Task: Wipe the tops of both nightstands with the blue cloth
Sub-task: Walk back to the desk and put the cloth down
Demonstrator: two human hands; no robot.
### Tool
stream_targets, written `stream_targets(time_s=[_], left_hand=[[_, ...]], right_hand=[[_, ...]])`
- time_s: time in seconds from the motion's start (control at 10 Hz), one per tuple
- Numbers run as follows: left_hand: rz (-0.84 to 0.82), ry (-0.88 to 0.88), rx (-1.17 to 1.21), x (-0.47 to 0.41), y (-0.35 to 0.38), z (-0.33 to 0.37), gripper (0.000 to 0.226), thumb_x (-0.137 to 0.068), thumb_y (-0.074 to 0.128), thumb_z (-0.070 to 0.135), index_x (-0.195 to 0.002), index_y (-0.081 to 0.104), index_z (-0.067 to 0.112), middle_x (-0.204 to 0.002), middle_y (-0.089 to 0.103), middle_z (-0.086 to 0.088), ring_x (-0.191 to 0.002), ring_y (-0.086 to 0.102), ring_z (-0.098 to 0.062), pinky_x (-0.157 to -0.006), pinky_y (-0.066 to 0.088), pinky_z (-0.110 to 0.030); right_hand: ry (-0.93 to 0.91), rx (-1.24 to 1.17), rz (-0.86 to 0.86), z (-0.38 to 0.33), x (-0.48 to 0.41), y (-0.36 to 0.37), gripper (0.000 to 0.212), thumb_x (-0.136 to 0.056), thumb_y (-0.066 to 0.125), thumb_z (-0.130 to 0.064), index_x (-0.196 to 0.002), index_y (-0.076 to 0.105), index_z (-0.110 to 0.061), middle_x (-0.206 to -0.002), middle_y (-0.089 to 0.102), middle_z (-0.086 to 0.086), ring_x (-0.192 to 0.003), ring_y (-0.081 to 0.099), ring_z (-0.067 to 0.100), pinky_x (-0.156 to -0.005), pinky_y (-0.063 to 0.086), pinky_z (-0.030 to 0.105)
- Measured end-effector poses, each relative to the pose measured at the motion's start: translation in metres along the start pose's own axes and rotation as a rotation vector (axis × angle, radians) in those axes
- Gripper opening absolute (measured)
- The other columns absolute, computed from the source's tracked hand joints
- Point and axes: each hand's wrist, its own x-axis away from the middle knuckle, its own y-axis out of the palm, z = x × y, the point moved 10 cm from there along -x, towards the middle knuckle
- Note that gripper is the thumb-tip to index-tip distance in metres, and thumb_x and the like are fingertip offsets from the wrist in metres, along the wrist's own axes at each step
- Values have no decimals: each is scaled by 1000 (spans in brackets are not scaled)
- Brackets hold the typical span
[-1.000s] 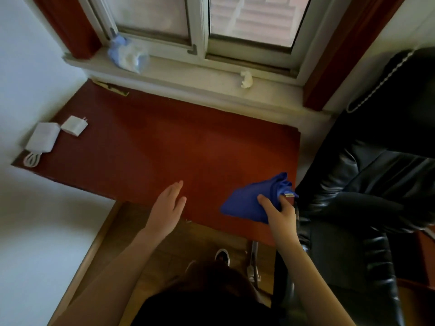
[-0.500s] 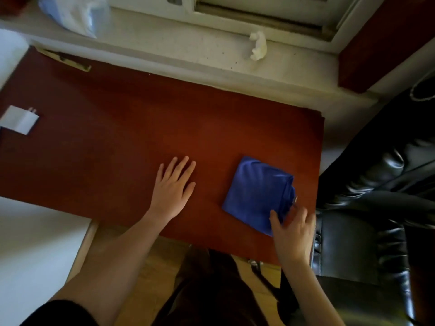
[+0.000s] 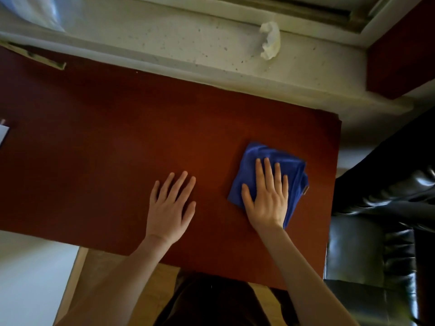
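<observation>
One nightstand [image 3: 117, 142], reddish-brown top, filled most of the view and lay near, below one speckled pale windowsill [image 3: 188, 36] on the far side. One black leather chair [image 3: 381, 231] stood just beside the nightstand's right edge. One dark red curtain panel [image 3: 400, 50] hung at the far right.

One blue cloth [image 3: 292, 170], folded, lay flat on the right part of the nightstand top, near its right edge; one small tag [image 3: 305, 190] showed at the cloth's right side, its writing too small to read.

Two hands, both on the top. Right hand [image 3: 267, 198]: spread flat, palm down, pressing on the cloth, fingers extended, not gripping. Left hand [image 3: 171, 205]: flat and released on the bare wood, left of the cloth and apart from it, holding nothing.

One crumpled white tissue [image 3: 270, 41] sat on the sill, far right. One pale blue plastic bag [image 3: 35, 10], partly cut off, lay at the far left of the sill. One white object [image 3: 3, 135], cut by the left edge, rested on the nightstand. No legible brands or labels.
</observation>
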Motion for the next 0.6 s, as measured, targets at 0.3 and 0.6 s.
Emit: stream_targets(time_s=[0.3, 0.6], left_hand=[[35, -1, 9, 0, -1, -1, 57, -95, 35, 46, -149, 27, 32, -156, 29, 5, -146, 23, -23, -118, 17, -50], [5, 12, -8, 2, -9, 5, 56, -97, 32, 46, -151, 22, 32, -159, 23, 5, -148, 16, -22, -118, 15, -50]], right_hand=[[-54, 28, 38, -12, -111, -23, 70, -95, 30, -56, -155, 14, -23, -163, 16, 0, -151, 9, 25, -122, 5, 44], [-149, -171, -70, -16, -114, -57, 63, -98, 36, -48, -154, 17, -26, -163, 15, -2, -151, 6, 20, -122, 6, 38]])
